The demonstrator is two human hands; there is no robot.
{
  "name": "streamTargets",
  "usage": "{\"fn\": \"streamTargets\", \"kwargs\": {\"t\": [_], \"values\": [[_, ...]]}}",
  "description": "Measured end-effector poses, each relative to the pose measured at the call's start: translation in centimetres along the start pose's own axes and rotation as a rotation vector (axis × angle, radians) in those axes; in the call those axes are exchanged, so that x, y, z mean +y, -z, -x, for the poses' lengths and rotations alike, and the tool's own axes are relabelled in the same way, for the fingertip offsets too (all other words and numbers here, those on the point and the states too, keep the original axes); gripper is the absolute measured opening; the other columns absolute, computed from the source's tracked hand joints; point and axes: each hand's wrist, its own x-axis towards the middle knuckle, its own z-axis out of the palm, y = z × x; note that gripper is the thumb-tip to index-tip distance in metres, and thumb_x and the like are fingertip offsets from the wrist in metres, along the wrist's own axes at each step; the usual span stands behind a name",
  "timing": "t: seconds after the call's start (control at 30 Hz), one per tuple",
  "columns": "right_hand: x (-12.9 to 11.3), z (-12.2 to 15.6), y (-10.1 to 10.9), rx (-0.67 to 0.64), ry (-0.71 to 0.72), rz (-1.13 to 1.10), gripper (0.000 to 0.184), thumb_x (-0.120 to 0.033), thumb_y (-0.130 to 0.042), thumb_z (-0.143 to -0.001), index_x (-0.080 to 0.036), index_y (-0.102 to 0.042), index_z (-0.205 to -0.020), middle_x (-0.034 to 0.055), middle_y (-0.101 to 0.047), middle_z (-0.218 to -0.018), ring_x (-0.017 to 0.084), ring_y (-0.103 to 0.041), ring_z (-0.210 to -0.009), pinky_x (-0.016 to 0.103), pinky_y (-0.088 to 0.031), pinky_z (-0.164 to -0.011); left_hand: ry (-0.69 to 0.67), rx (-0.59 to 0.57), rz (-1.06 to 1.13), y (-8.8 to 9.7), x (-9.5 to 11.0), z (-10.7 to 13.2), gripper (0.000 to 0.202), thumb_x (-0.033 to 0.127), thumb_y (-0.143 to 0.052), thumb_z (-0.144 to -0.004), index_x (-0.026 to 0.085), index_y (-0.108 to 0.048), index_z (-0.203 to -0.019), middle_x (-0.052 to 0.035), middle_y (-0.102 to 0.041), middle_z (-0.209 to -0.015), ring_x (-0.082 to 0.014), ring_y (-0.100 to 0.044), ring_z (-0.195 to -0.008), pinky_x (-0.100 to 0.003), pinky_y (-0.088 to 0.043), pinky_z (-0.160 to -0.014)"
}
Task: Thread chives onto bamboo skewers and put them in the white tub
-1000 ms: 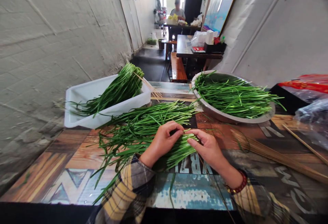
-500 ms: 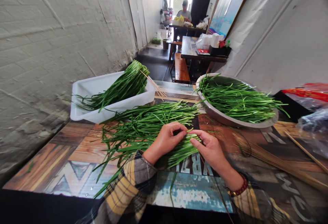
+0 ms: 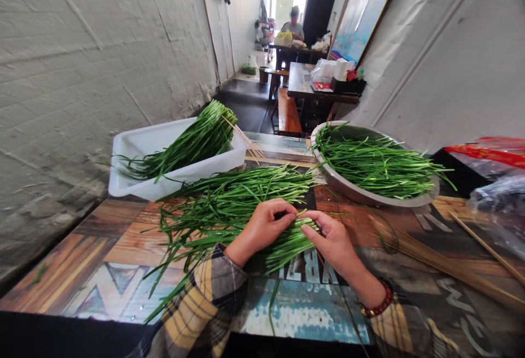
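Note:
My left hand (image 3: 264, 226) is closed, thumb and forefinger pinching a green chive stalk near its pale cut end. Close beside it, my right hand (image 3: 334, 240) has its thumb and forefinger closed on the same pale stem ends. Below the fingers lies a row of chives (image 3: 287, 248), stems toward the right. A thin stick (image 3: 346, 306) runs from under my right hand to the table's front edge; whether the hand grips it I cannot tell. Behind my hands spreads a loose pile of chives (image 3: 238, 186), leaves trailing left.
A white plastic tub (image 3: 133, 183) holding a bundle of chives with skewers through it stands back left. Back right, a metal basin (image 3: 381, 200) is heaped with chives. Thin bamboo skewers (image 3: 443, 259) lie at right. A person (image 3: 293, 30) sits at a far table.
The view has shifted slightly. Both hands stay close together at the stem ends, with their fingers only slightly moved.

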Motion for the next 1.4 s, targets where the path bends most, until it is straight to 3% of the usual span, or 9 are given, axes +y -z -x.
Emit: {"fn": "streamTargets", "kwargs": {"t": [0.13,0.3,0.8,0.93,1.03,1.2,1.4], "values": [[0.2,0.0,-0.3,0.016,-0.016,-0.101,0.023,-0.031,-0.063,-0.082,-0.019,-0.061,-0.102,0.0060,-0.069,-0.098,0.020,-0.066,-0.091,0.032,-0.052,-0.082,0.005,-0.008,-0.008,0.0,-0.1,0.0,0.015,0.021,-0.059,-0.083,0.015,-0.070,-0.074,-0.0029,-0.068,-0.074,-0.0144,-0.061,-0.072,-0.025,-0.045,-0.071],[0.1,0.2,-0.3,0.026,-0.019,-0.086,0.045,-0.034,-0.063,-0.083,-0.021,-0.052,-0.124,0.0017,-0.067,-0.085,0.017,-0.064,-0.076,0.029,-0.053,-0.070,0.015,-0.011,-0.018,-0.1,-0.2,0.1,0.016,0.020,-0.058,-0.083,0.015,-0.069,-0.073,-0.0027,-0.067,-0.073,-0.0138,-0.060,-0.071,-0.024,-0.044,-0.069],[0.2,0.0,-0.7,0.081,0.030,0.010,0.021,-0.028,-0.064,-0.081,-0.020,-0.059,-0.099,0.0054,-0.068,-0.093,0.020,-0.066,-0.089,0.032,-0.053,-0.080,0.007,-0.063,-0.079,-0.1,-0.2,0.2,0.017,0.020,-0.058,-0.082,0.015,-0.066,-0.068,-0.0018,-0.064,-0.068,-0.0132,-0.057,-0.067,-0.023,-0.042,-0.064],[0.3,-0.2,-0.7,0.061,0.052,-0.021,0.022,-0.029,-0.063,-0.081,-0.020,-0.058,-0.101,0.0061,-0.068,-0.098,0.021,-0.066,-0.095,0.033,-0.052,-0.085,-0.010,-0.081,-0.103,0.0,-0.3,0.1,0.015,0.020,-0.057,-0.083,0.015,-0.065,-0.072,-0.0022,-0.065,-0.072,-0.0140,-0.058,-0.071,-0.024,-0.043,-0.067],[0.3,-0.4,-0.7,0.024,0.051,-0.085,0.024,-0.031,-0.060,-0.085,-0.021,-0.056,-0.106,0.0058,-0.068,-0.099,0.020,-0.065,-0.095,0.031,-0.052,-0.080,-0.015,-0.089,-0.124,0.1,-0.3,0.2,0.009,0.020,-0.059,-0.081,0.016,-0.067,-0.079,-0.0027,-0.068,-0.081,-0.0154,-0.060,-0.078,-0.025,-0.045,-0.072],[-0.1,-0.5,-0.2,0.018,0.037,-0.062,0.031,-0.039,-0.048,-0.093,-0.019,-0.056,-0.115,0.0017,-0.065,-0.080,0.016,-0.062,-0.072,0.027,-0.049,-0.065,0.038,-0.126,-0.122,0.1,-0.7,0.2,0.012,0.021,-0.057,-0.084,0.016,-0.068,-0.086,-0.0023,-0.070,-0.083,-0.0156,-0.062,-0.078,-0.025,-0.045,-0.073],[-0.1,-0.7,0.5,0.087,-0.027,-0.074,0.040,-0.048,-0.039,-0.095,-0.021,-0.061,-0.114,0.0033,-0.066,-0.085,0.017,-0.062,-0.072,0.026,-0.049,-0.059,0.078,-0.032,-0.128,0.3,-1.1,-0.2,0.011,0.022,-0.058,-0.082,0.015,-0.066,-0.079,-0.0019,-0.069,-0.078,-0.0151,-0.060,-0.073,-0.024,-0.045,-0.068]]}}
